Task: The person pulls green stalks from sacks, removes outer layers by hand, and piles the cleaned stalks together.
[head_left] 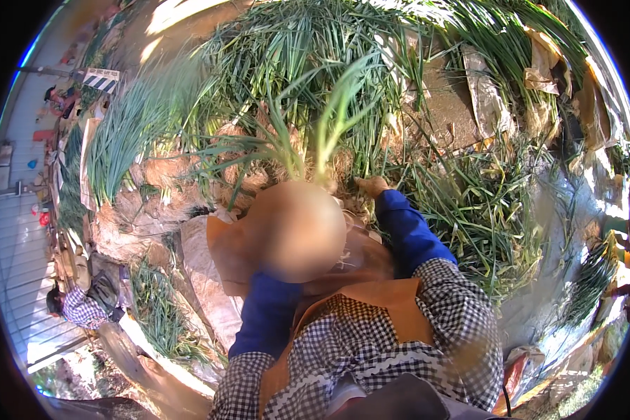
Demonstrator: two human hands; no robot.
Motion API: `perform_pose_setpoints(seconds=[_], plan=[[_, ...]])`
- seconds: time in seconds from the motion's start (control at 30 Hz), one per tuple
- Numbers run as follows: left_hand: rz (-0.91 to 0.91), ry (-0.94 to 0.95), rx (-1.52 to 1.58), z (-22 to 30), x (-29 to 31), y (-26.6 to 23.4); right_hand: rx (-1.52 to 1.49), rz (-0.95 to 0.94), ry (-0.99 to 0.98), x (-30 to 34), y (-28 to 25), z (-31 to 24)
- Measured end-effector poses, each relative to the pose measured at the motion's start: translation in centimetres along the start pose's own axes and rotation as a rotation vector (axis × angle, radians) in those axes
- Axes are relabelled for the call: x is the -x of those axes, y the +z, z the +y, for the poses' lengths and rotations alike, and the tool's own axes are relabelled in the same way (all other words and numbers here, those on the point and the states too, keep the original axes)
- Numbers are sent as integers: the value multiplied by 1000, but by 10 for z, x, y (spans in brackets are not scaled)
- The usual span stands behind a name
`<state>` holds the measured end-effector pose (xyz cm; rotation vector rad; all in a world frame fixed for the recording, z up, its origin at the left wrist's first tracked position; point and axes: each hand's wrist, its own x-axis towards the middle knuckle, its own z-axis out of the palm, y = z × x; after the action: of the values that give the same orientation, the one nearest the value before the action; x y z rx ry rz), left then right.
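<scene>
My left arm, in a blue sleeve [264, 308], reaches forward from the lower edge. A round blurred patch covers my left hand, so its fingers cannot be made out. Green onion stalks [332, 133] rise just beyond that patch, their leaves partly smeared. To the right, my right hand [372, 185] looks curled beside the roots of the onion heap; whatever it grips is too small to tell. Its blue cuff [407, 227] meets a checked sleeve. Between my arms, a brown apron [364, 262] spreads over my lap.
A big heap of green onions [287, 52] lies ahead, roots toward me. Loose leaves [483, 203] are strewn at the right, near a cardboard piece [444, 98]. More bundles [126, 157] rest at the left. Farther left, another person [84, 308] sits in a checked top.
</scene>
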<state>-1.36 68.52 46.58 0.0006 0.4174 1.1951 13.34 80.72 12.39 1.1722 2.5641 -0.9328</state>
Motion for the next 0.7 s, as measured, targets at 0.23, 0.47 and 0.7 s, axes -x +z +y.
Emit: perform_pose_setpoints(seconds=[0.23,0.47,0.7], plan=[[-176,271,-49,35,2,-28,-816,430,387,93,-103,-8],[381,100,-121,-90,-39,-111,-674,579,483,136,-111,-47],[365,141,-356,-104,-41,-118,-1206,440,317,144,-126,-56]])
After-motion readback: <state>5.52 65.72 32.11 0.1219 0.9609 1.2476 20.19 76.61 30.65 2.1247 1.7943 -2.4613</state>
